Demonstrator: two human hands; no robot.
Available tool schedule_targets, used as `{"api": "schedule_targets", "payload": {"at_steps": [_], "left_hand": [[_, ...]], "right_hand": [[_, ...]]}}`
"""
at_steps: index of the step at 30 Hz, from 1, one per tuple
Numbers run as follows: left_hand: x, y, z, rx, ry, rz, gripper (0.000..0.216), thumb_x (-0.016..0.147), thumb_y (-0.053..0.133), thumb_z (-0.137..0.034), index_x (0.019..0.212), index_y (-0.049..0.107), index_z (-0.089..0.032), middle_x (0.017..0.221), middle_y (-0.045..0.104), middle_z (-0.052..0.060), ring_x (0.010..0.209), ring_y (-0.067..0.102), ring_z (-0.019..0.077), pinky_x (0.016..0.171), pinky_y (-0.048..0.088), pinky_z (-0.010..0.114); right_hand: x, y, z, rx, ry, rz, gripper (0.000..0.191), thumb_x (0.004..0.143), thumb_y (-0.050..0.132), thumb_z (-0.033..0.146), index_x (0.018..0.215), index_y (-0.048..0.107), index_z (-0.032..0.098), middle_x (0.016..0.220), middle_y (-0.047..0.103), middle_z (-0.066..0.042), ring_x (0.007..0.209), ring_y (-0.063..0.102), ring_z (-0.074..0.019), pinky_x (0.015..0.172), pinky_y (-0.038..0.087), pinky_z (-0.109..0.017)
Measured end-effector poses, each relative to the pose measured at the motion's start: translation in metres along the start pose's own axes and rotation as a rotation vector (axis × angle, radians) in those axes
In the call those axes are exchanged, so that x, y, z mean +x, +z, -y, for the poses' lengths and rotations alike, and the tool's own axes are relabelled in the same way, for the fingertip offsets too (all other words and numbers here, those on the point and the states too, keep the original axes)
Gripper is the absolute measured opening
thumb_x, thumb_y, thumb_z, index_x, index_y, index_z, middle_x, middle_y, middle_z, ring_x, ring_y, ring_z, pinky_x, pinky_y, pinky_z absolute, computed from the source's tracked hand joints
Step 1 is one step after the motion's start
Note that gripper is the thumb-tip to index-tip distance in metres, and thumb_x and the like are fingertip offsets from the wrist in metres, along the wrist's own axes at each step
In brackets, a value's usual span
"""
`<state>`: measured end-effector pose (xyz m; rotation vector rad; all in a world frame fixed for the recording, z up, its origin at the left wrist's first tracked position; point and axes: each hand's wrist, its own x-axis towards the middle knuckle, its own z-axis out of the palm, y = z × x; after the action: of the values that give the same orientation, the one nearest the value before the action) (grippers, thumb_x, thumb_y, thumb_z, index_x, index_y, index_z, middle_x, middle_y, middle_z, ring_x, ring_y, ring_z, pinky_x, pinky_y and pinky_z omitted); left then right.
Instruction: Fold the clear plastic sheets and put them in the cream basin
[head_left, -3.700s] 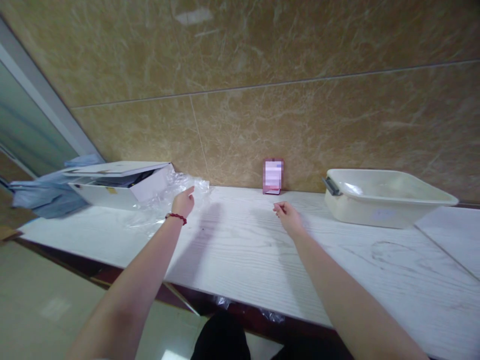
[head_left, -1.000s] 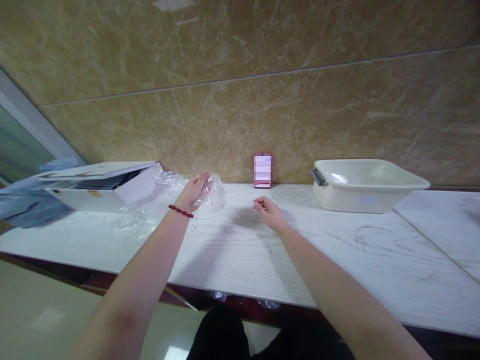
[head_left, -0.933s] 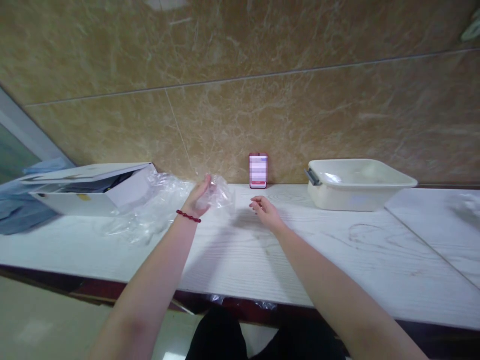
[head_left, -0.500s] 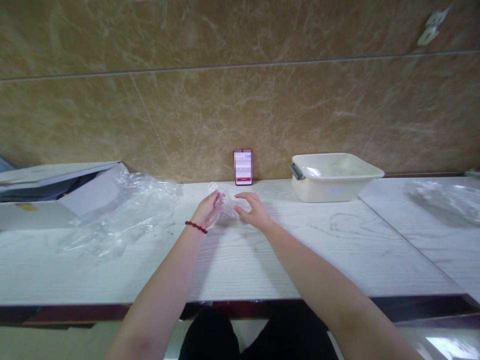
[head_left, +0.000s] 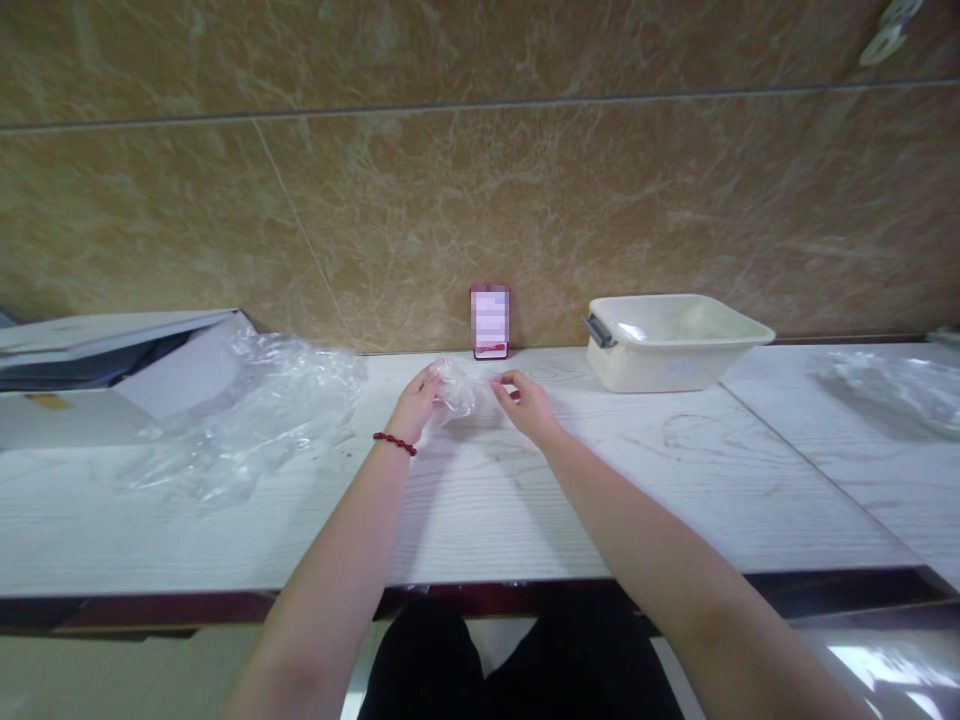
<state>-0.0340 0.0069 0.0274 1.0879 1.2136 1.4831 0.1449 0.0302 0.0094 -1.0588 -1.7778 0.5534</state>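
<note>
A crumpled clear plastic bag (head_left: 457, 388) hangs between my two hands, just above the white wood-grain table (head_left: 495, 500). My left hand (head_left: 417, 402), with a red bead bracelet at the wrist, is closed on the bag's left side. On the other side, my right hand (head_left: 527, 405) pinches the bag's edge between thumb and fingertips. Behind the hands, a phone (head_left: 491, 322) with a lit, blurred screen leans upright against the wall.
At the left lies an open white box (head_left: 180, 375) with dark contents, and loose clear plastic sheeting (head_left: 300, 400) beside it. A cream plastic bin (head_left: 660, 372) with a grey latch stands right of the phone. More clear plastic (head_left: 900, 385) lies far right, and a marbled wall (head_left: 480, 200) rises behind.
My right hand has moved slightly right and its fingers have closed to a pinch on the bag's edge. The bag is more stretched out between the hands. The view has tilted a little.
</note>
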Motion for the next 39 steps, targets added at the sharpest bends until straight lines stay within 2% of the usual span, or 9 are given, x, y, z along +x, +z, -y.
{"api": "schedule_targets", "payload": {"at_steps": [5, 12, 18, 22, 26, 29, 32, 35, 39], "left_hand": [[0.002, -0.003, 0.001, 0.143, 0.166, -0.110, 0.039, 0.070, 0.055, -0.027, 0.109, 0.053, -0.027, 0.094, 0.059, 0.001, 0.092, 0.050, 0.0150, 0.075, 0.038, 0.022], [-0.005, 0.000, -0.014, 0.438, 0.480, -0.047, 0.026, 0.072, 0.051, -0.026, 0.097, 0.061, -0.024, 0.097, 0.055, 0.004, 0.099, 0.043, 0.0168, 0.094, 0.025, 0.026], [-0.008, 0.000, -0.019, 0.479, 0.462, -0.013, 0.009, 0.063, 0.061, -0.029, 0.068, 0.064, -0.022, 0.086, 0.054, 0.004, 0.093, 0.045, 0.0199, 0.093, 0.027, 0.029], [-0.011, 0.002, -0.020, 0.393, 0.336, 0.018, 0.013, 0.063, 0.061, -0.031, 0.063, 0.061, -0.018, 0.076, 0.057, 0.004, 0.086, 0.049, 0.0196, 0.086, 0.033, 0.029], [-0.017, 0.006, -0.022, -0.014, 0.054, 0.152, 0.021, 0.068, 0.055, -0.037, 0.064, 0.054, -0.016, 0.066, 0.059, 0.002, 0.074, 0.056, 0.0178, 0.075, 0.040, 0.031], [-0.019, 0.007, -0.024, -0.253, -0.192, 0.318, 0.023, 0.073, 0.049, -0.040, 0.068, 0.049, -0.017, 0.069, 0.062, 0.004, 0.069, 0.059, 0.0179, 0.069, 0.043, 0.034], [-0.016, 0.004, -0.023, -0.308, -0.380, 0.325, 0.022, 0.076, 0.045, -0.039, 0.072, 0.049, -0.018, 0.075, 0.064, 0.005, 0.065, 0.060, 0.0166, 0.060, 0.045, 0.030], [-0.011, -0.001, -0.020, -0.371, -0.432, 0.255, 0.025, 0.079, 0.040, -0.039, 0.071, 0.051, -0.018, 0.073, 0.064, 0.003, 0.060, 0.059, 0.0132, 0.055, 0.045, 0.024], [-0.007, -0.005, -0.020, -0.466, -0.374, 0.212, 0.029, 0.081, 0.036, -0.038, 0.075, 0.055, -0.017, 0.078, 0.063, 0.004, 0.063, 0.060, 0.0119, 0.054, 0.046, 0.023]], "right_hand": [[0.000, -0.009, 0.004, 0.057, -0.017, -0.013, 0.027, 0.076, 0.041, 0.044, 0.085, 0.050, 0.021, 0.081, 0.057, -0.002, 0.054, 0.049, -0.0098, 0.050, 0.041, -0.025], [0.000, -0.021, 0.010, 0.033, -0.113, -0.067, 0.025, 0.078, 0.038, 0.043, 0.083, 0.047, 0.020, 0.082, 0.056, -0.004, 0.067, 0.051, -0.0128, 0.063, 0.041, -0.027], [-0.003, -0.022, 0.016, 0.189, -0.128, -0.034, 0.022, 0.082, 0.033, 0.042, 0.083, 0.038, 0.021, 0.074, 0.058, -0.003, 0.074, 0.055, -0.0139, 0.070, 0.039, -0.030], [-0.003, -0.018, 0.017, 0.313, -0.072, -0.026, 0.025, 0.080, 0.032, 0.047, 0.081, 0.034, 0.022, 0.053, 0.049, 0.005, 0.052, 0.051, -0.0099, 0.058, 0.041, -0.026], [0.000, -0.012, 0.018, 0.521, 0.078, -0.005, 0.030, 0.077, 0.034, 0.053, 0.079, 0.032, 0.024, 0.046, 0.035, 0.010, 0.033, 0.035, -0.0055, 0.039, 0.032, -0.019], [0.002, -0.015, 0.019, 0.640, 0.219, 0.144, 0.032, 0.074, 0.038, 0.054, 0.081, 0.037, 0.024, 0.054, 0.045, 0.008, 0.038, 0.040, -0.0050, 0.039, 0.033, -0.018], [0.001, -0.025, 0.016, 0.675, 0.306, 0.419, 0.036, 0.070, 0.046, 0.053, 0.086, 0.048, 0.021, 0.071, 0.057, 0.001, 0.057, 0.053, -0.0092, 0.050, 0.042, -0.021], [-0.001, -0.034, 0.010, 0.689, 0.298, 0.631, 0.039, 0.061, 0.060, 0.046, 0.088, 0.053, 0.018, 0.075, 0.059, -0.002, 0.067, 0.056, -0.0128, 0.056, 0.045, -0.024], [-0.001, -0.035, 0.000, 0.683, 0.306, 0.541, 0.040, 0.059, 0.064, 0.038, 0.092, 0.052, 0.019, 0.060, 0.055, 0.004, 0.054, 0.052, -0.0096, 0.052, 0.045, -0.024]]}}
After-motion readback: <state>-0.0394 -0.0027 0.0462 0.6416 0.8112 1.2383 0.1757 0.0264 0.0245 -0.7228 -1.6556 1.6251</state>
